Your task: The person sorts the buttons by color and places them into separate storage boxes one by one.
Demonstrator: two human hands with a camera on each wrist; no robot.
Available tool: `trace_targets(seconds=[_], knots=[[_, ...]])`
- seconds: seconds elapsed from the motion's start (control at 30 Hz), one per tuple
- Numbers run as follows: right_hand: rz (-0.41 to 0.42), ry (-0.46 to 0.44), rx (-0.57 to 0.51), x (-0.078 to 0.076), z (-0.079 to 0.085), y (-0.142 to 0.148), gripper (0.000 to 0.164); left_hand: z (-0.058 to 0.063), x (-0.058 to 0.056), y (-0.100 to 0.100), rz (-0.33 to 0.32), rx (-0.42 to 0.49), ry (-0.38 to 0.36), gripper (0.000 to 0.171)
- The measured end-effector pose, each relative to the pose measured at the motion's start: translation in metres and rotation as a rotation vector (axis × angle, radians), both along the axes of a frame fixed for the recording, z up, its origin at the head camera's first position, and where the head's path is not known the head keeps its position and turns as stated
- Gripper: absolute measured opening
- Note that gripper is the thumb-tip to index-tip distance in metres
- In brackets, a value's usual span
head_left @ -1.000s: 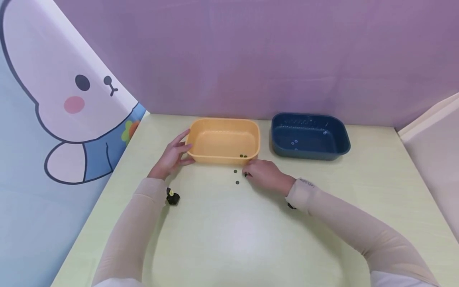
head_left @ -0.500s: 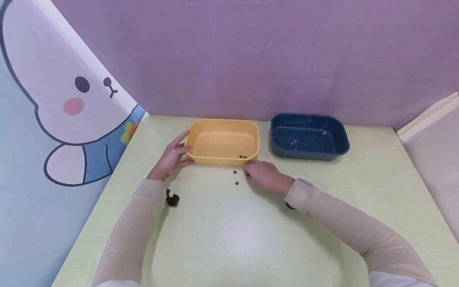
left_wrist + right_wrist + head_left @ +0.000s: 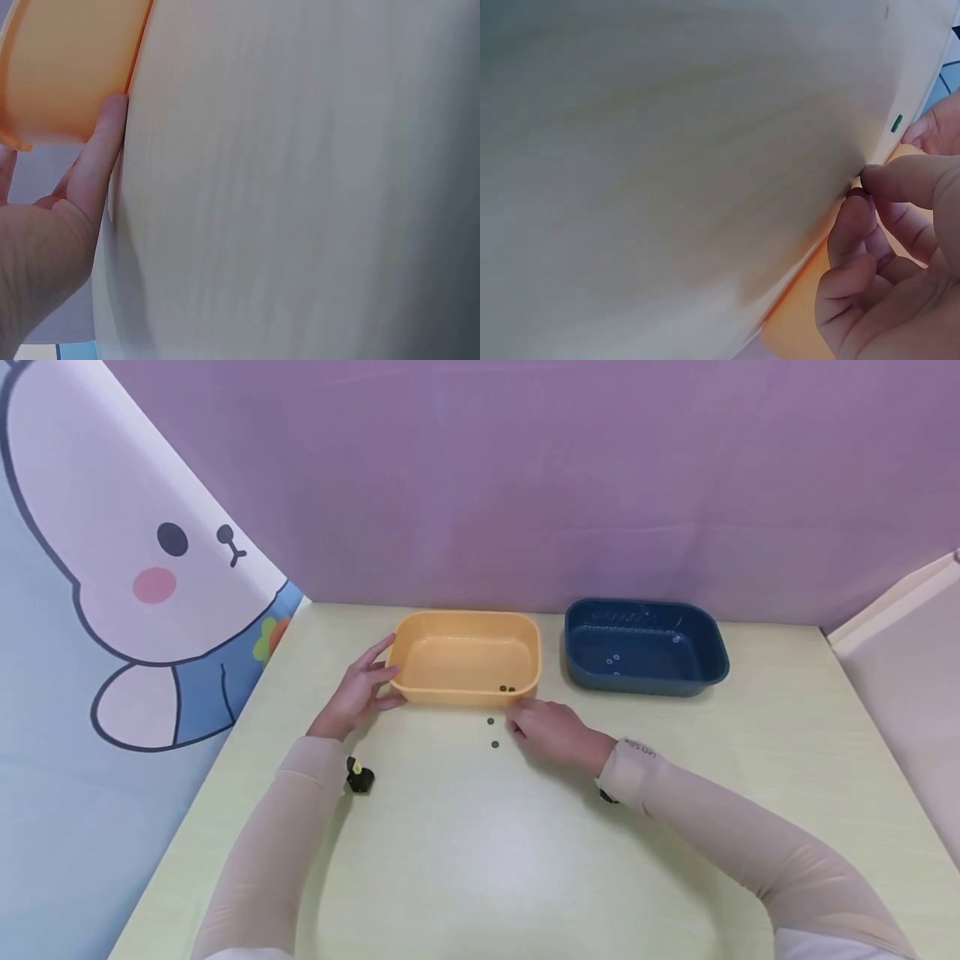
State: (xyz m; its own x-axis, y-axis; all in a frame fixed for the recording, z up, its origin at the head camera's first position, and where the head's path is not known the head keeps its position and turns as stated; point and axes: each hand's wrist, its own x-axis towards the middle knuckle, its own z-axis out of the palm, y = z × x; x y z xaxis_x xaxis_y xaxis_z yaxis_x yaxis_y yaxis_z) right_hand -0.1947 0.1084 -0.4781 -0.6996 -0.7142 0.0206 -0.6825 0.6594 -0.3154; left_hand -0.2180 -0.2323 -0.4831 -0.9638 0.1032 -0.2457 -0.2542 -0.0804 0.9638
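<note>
A yellow plastic bin (image 3: 465, 697) stands on the table, two small dark green discs (image 3: 503, 688) in its front right corner. At the bin's left end, my left hand (image 3: 356, 693) touches it with fairly straight fingers; in the left wrist view its thumb (image 3: 109, 124) lies along the lower edge. My right hand (image 3: 555, 731) is at the front right corner, fingers curled and fingertips at the tabletop. In the right wrist view a dark spot shows between thumb and forefinger; I cannot tell whether they pinch a disc. Two more discs (image 3: 491, 721) lie just left of that hand.
Right of the yellow bin stands a dark blue bin (image 3: 645, 685) with several small pale rings (image 3: 616, 657) inside. A purple backdrop (image 3: 480, 485) rises behind both. Below the left wrist is a black wrist-worn device (image 3: 360, 777). A cartoon-printed cloth (image 3: 150, 610) borders the table's left side.
A dark piece that showed at the right fingertips a second ago is now hidden beneath the hand. Both hands and the bins have otherwise kept their places.
</note>
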Motion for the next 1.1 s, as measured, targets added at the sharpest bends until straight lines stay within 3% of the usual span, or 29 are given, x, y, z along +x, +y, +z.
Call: trace_targets(seconds=[0.37,0.6,0.83,1.0,1.1], knots=[[0.047,0.042,0.001,-0.001,-0.007,0.003,0.02,-0.001,-0.001,0.0,0.004,-0.014,-0.01,0.062],[0.058,-0.017,-0.004,-0.001,-0.004,0.003,0.024,-0.001,-0.001,0.0,0.001,-0.01,-0.011,0.062],[0.061,-0.059,-0.024,0.003,0.008,-0.002,0.017,-0.002,-0.002,0.0,-0.001,-0.007,-0.009,0.063],[0.041,-0.088,-0.112,0.006,0.02,-0.003,0.012,-0.002,-0.002,0.0,-0.001,-0.001,-0.008,0.064],[0.019,-0.175,-0.212,0.004,0.028,-0.004,0.009,-0.003,-0.002,-0.001,0.002,0.003,-0.012,0.065]])
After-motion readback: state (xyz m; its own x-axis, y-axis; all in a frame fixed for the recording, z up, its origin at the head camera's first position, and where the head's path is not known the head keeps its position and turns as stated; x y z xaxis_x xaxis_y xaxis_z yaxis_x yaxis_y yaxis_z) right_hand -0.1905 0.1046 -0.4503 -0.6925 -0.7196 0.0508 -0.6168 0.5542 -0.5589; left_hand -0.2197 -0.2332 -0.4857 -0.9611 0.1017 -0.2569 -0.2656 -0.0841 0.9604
